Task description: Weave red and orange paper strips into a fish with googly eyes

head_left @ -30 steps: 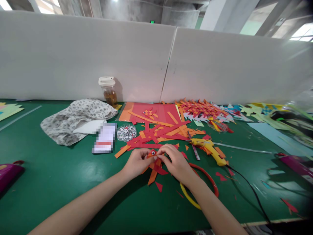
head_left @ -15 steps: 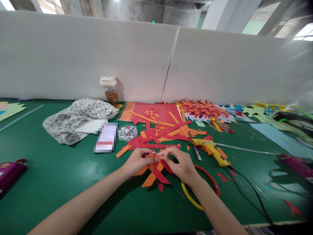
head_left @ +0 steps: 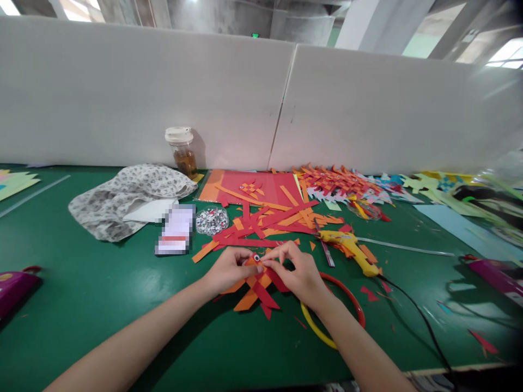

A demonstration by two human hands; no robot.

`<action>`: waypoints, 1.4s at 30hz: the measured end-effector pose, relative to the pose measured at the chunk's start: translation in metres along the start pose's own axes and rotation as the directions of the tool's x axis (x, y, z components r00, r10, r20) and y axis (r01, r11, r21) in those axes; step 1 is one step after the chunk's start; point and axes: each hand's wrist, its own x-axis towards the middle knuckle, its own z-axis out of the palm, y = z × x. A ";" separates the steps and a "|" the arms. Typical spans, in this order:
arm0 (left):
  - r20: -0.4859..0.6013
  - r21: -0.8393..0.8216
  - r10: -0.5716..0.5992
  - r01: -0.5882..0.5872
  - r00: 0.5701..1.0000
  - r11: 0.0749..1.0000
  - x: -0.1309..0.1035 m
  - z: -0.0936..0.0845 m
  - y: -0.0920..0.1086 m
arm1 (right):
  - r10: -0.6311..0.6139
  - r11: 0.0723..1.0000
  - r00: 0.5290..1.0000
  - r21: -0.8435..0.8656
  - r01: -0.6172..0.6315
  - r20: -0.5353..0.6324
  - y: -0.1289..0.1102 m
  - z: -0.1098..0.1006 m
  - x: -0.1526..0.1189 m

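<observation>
Between both hands is a woven paper fish (head_left: pixel 261 283) in red and orange strips, with a googly eye (head_left: pixel 256 257) near its top. My left hand (head_left: pixel 230 270) pinches the fish's left side, its thumb lying on the front below the eye. My right hand (head_left: pixel 295 270) pinches the edge just right of the eye, with thumb and forefinger together. Beyond the hands lie loose red and orange paper strips (head_left: pixel 265 220) and a dish of googly eyes (head_left: pixel 212 220). A yellow glue gun (head_left: pixel 351 247) rests to the right.
A red and yellow ring (head_left: pixel 359 310) lies by my right forearm. Farther left are a phone (head_left: pixel 176 228), a patterned cloth (head_left: pixel 118 201) and a lidded cup (head_left: pixel 182 152). Finished red paper fish (head_left: pixel 339 179) are heaped at the back right. A white partition (head_left: pixel 143 92) stands behind.
The fish has tilted slightly between my hands, its tail strips shifting a little left. My right fingers have moved slightly around the edge by the eye. Both hands keep their pinch.
</observation>
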 end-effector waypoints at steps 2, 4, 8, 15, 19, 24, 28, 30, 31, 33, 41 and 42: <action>-0.008 -0.012 -0.003 0.003 1.000 1.000 0.000 0.000 0.000 | -0.017 0.999 1.000 -0.028 0.016 -0.010 0.001 0.001 0.000; -0.013 -0.028 -0.004 0.003 1.000 1.000 0.000 0.000 0.000 | -0.031 0.998 0.999 -0.051 0.030 -0.018 0.003 0.003 -0.001; -0.009 -0.025 -0.011 0.011 1.000 1.000 0.000 0.000 0.000 | -0.060 0.996 0.998 -0.066 0.058 -0.023 0.004 0.003 -0.001; -0.008 -0.023 0.001 -0.001 1.000 1.000 -0.001 0.000 0.001 | 0.034 0.997 0.999 0.067 -0.034 0.013 -0.005 -0.003 0.002; -0.003 0.023 0.009 -0.009 1.000 1.000 -0.001 -0.001 -0.003 | 0.056 0.996 0.998 0.074 -0.056 0.000 -0.005 -0.002 0.002; -0.006 0.038 0.015 -0.015 1.000 0.999 -0.001 -0.001 -0.004 | 0.010 1.000 1.000 0.026 -0.010 -0.022 -0.001 0.001 0.002; -0.011 0.010 0.020 -0.019 1.000 1.000 -0.002 0.000 -0.001 | -0.033 0.999 0.999 -0.042 0.032 -0.025 -0.001 0.003 0.001; -0.014 0.000 0.009 -0.009 1.000 1.000 -0.002 0.001 0.001 | -0.044 0.996 0.999 -0.079 0.042 -0.029 -0.001 0.003 0.000; -0.015 0.002 0.003 -0.003 1.000 1.000 -0.002 0.001 0.001 | -0.047 0.995 0.998 -0.092 0.044 -0.033 -0.001 0.003 0.000; -0.011 0.014 -0.003 0.003 1.000 1.000 -0.003 0.001 0.002 | -0.047 0.995 0.999 -0.091 0.045 -0.027 -0.001 0.003 0.001; -0.017 -0.025 -0.002 0.001 1.000 1.000 -0.002 0.000 0.001 | 0.055 0.990 0.998 0.131 -0.054 -0.003 -0.007 -0.002 0.003; -0.014 -0.018 0.001 -0.002 1.000 1.000 -0.002 0.000 0.000 | 0.060 0.990 0.998 0.126 -0.059 -0.005 -0.007 -0.002 0.003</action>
